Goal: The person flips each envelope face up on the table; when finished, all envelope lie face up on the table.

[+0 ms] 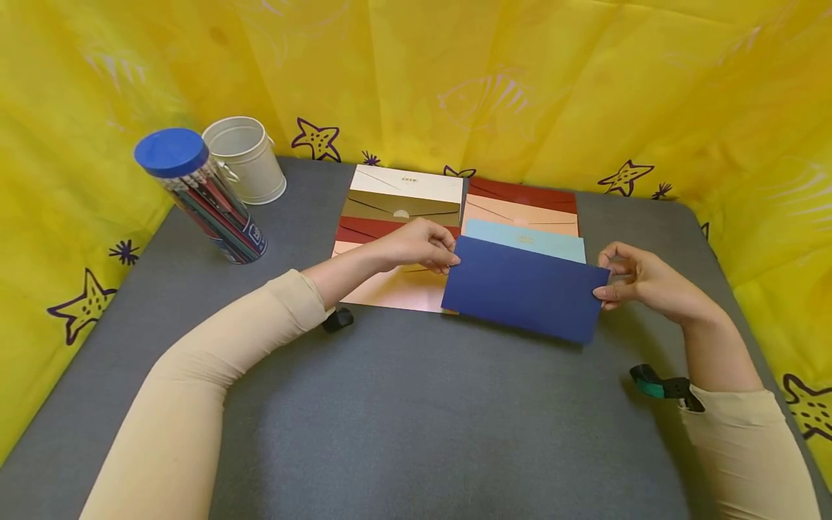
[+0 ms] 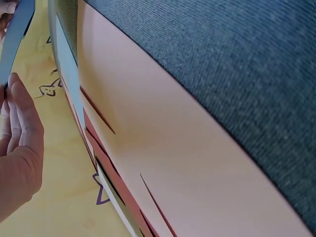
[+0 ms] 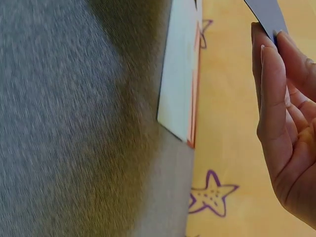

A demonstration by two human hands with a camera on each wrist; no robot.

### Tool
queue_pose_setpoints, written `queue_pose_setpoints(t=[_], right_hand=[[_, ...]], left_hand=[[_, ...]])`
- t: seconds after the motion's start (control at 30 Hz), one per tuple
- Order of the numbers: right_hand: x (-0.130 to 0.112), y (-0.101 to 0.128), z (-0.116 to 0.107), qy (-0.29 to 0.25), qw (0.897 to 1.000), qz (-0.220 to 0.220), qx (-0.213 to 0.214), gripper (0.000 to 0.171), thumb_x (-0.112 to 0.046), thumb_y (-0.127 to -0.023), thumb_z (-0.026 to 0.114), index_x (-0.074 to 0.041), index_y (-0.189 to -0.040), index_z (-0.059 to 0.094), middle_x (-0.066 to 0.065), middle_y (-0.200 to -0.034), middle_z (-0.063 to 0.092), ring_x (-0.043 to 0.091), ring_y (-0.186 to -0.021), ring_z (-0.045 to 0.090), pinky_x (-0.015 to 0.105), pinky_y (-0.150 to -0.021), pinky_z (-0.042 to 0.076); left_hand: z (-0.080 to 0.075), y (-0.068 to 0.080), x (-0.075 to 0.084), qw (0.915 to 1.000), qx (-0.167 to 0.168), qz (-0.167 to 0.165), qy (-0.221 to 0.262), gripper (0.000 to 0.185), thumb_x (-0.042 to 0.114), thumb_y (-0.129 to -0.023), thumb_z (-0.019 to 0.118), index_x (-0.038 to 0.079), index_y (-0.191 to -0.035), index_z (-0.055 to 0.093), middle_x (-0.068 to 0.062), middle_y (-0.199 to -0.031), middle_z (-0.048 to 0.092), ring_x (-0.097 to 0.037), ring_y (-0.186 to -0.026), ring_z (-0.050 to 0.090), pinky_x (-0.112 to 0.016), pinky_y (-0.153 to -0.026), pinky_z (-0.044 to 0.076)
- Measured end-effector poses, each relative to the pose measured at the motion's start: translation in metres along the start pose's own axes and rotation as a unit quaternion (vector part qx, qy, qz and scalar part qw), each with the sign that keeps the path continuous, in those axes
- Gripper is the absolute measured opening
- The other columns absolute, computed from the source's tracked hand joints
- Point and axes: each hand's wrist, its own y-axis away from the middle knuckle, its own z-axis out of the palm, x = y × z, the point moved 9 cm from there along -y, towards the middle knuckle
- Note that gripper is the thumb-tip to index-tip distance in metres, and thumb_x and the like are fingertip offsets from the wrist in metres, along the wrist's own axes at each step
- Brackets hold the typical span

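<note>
Navy envelope (image 1: 523, 287) held just above grey table (image 1: 403, 419), left hand (image 1: 416, 244) pinching its left end, right hand (image 1: 640, 278) pinching its right end, coloured envelopes (image 1: 403, 209) spread flat behind it, pencil tube (image 1: 201, 195) and white bucket (image 1: 245, 157) at far left.

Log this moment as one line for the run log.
left hand pinches dark blue envelope at left end | right hand pinches right end | envelope above grey table | stacked envelopes behind
</note>
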Motion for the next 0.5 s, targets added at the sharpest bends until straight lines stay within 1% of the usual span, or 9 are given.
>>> queue_pose_setpoints(t=[0.17, 0.27, 0.3, 0.4, 0.5], right_hand=[[0.009, 0.007, -0.018, -0.027, 0.999, 0.006, 0.036, 0.031, 0.006, -0.090, 0.063, -0.010, -0.108, 0.043, -0.005, -0.073, 0.056, 0.017, -0.070, 0.072, 0.031, -0.067, 0.061], [0.012, 0.010, -0.024, -0.050, 0.997, 0.008, 0.052, 0.027, 0.007, -0.091, 0.062, -0.010, -0.108, 0.050, -0.005, -0.075, 0.060, 0.014, -0.071, 0.071, 0.028, -0.068, 0.060], [0.013, 0.011, -0.025, -0.070, 0.996, 0.007, 0.058, 0.025, 0.007, -0.091, 0.062, -0.010, -0.107, 0.052, -0.005, -0.076, 0.061, 0.013, -0.071, 0.071, 0.027, -0.068, 0.060], [0.016, 0.014, -0.030, -0.139, 0.987, 0.000, 0.077, 0.020, 0.007, -0.092, 0.060, -0.010, -0.102, 0.057, -0.002, -0.076, 0.065, 0.013, -0.071, 0.072, 0.024, -0.069, 0.060], [0.017, 0.017, -0.038, -0.209, 0.972, -0.005, 0.111, 0.018, 0.009, -0.092, 0.059, -0.009, -0.095, 0.060, -0.001, -0.076, 0.066, 0.013, -0.072, 0.073, 0.023, -0.070, 0.059]], left_hand=[[-0.001, -0.008, 0.001, 0.9988, 0.019, -0.003, 0.046, 0.017, 0.007, -0.091, 0.068, -0.002, -0.105, 0.067, -0.004, -0.086, 0.070, -0.016, -0.077, 0.069, -0.042, -0.091, 0.058], [0.000, -0.012, 0.003, 0.9975, 0.030, -0.001, 0.063, 0.017, 0.006, -0.090, 0.068, -0.002, -0.106, 0.068, -0.004, -0.087, 0.069, -0.013, -0.075, 0.067, -0.043, -0.093, 0.058], [0.000, -0.013, 0.004, 0.9973, 0.032, 0.001, 0.066, 0.017, 0.006, -0.090, 0.068, -0.002, -0.106, 0.068, -0.004, -0.087, 0.068, -0.013, -0.075, 0.067, -0.043, -0.093, 0.058], [0.000, -0.015, 0.007, 0.9967, 0.044, 0.005, 0.068, 0.017, 0.007, -0.089, 0.070, 0.000, -0.105, 0.069, -0.003, -0.086, 0.068, -0.016, -0.077, 0.067, -0.043, -0.094, 0.057], [-0.001, -0.015, 0.010, 0.9962, 0.054, 0.014, 0.067, 0.016, 0.009, -0.089, 0.070, 0.002, -0.104, 0.069, -0.001, -0.085, 0.067, -0.016, -0.077, 0.066, -0.045, -0.094, 0.057]])
